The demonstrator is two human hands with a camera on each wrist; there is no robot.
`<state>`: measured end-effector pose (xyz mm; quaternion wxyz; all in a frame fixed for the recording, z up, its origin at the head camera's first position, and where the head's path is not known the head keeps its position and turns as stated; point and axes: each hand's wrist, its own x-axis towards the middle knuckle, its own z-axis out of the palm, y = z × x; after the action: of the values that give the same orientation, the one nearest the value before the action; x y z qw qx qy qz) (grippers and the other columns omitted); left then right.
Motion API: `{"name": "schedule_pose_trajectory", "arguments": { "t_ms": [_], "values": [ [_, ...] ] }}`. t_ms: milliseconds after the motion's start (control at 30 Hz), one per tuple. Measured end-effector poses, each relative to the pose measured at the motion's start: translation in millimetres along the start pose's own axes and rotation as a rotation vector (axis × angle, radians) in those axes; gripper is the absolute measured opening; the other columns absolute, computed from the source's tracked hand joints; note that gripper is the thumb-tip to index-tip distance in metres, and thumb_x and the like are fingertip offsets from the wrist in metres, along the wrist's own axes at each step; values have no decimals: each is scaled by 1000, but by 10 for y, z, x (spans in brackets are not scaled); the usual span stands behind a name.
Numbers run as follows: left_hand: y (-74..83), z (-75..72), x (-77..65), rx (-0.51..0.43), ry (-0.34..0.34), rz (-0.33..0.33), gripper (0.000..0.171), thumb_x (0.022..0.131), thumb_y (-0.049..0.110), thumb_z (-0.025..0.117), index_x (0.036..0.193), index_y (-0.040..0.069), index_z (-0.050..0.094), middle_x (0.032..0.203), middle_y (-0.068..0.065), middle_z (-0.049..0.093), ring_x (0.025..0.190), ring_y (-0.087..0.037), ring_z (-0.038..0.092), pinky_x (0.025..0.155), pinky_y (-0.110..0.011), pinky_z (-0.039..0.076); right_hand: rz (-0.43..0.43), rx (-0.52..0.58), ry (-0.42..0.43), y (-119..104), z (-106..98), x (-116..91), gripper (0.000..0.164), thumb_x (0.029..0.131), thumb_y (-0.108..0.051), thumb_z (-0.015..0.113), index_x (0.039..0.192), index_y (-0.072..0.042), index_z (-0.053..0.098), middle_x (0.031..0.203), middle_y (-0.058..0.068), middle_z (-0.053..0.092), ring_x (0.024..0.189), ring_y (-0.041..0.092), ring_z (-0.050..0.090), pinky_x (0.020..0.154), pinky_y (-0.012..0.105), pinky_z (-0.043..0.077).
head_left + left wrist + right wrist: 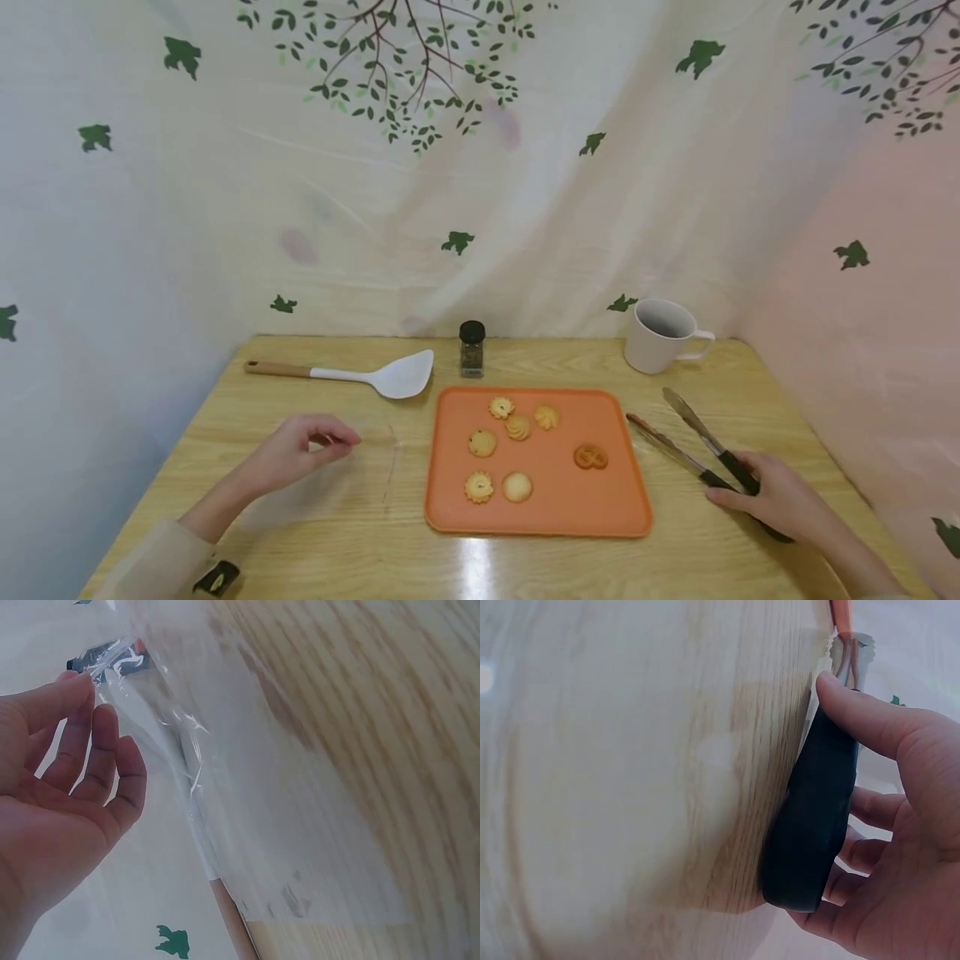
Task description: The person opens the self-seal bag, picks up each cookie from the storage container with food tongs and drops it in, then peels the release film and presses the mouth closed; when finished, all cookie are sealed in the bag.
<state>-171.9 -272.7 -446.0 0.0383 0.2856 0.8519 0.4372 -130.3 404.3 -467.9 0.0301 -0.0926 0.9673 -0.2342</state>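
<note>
My left hand [311, 454] pinches the edge of a clear plastic bag [247, 802] between thumb and forefinger, left of the orange tray [570, 512]. The bag's see-through film hangs over the wooden table. My right hand [772, 496] holds a pair of tongs [738, 471] by their black handles, to the right of the tray, their metal arms spread apart and pointing away from me. In the right wrist view, thumb and fingers lie around the tongs' handle [810, 817]. Several cookies, among them a round plain cookie [517, 487] and a brown pretzel-shaped cookie [591, 457], lie on the tray.
A white spatula [401, 377] with a wooden handle lies at the back left. Behind the tray stands a spice jar [472, 350] with a black lid. A white mug [654, 346] stands at the back right. A leaf-printed cloth [525, 208] hangs around the table.
</note>
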Motion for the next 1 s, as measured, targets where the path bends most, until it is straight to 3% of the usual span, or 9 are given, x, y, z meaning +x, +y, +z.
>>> {"name": "schedule_pose_trajectory", "arguments": {
  "t_ms": [333,500,600,733,900,1000],
  "values": [
    [25,20,82,15,13,-2,11,96,9,71,105,4,76,101,-11,74,88,-11,67,76,-30,56,-15,-10,18,64,-79,5,62,86,-36,82,126,7,63,113,23,68,100,45,64,76,61,52],
    [34,5,15,15,10,13,12,96,8,71,106,4,76,101,-10,74,88,-10,67,73,-30,57,-26,-23,29,28,-56,-25,62,87,-36,82,126,7,64,111,23,69,99,43,64,75,59,52],
    [44,24,9,21,12,-9,12,96,9,71,106,6,76,101,-7,74,88,-10,66,75,-29,56,26,-30,2,21,-81,-71,70,90,-39,78,132,12,57,98,17,67,82,31,62,65,45,51],
    [72,-3,7,42,13,-55,14,97,16,72,108,8,76,103,-4,75,90,-10,66,79,-30,54,57,-6,-23,-16,-131,-95,69,94,-38,74,136,12,52,74,2,50,61,16,43,51,29,34],
    [90,-8,21,52,15,-79,24,97,18,72,115,2,73,103,-4,75,91,-10,67,80,-29,55,26,7,19,-40,-172,-125,54,94,-35,74,131,2,60,68,-3,46,54,10,40,48,26,33],
    [92,-6,28,50,19,-75,28,96,14,72,119,-2,71,101,-6,75,91,-10,67,81,-30,56,16,23,49,-64,-179,-146,60,93,-34,76,136,4,58,67,-3,46,49,7,37,45,26,35]
  ]
}}
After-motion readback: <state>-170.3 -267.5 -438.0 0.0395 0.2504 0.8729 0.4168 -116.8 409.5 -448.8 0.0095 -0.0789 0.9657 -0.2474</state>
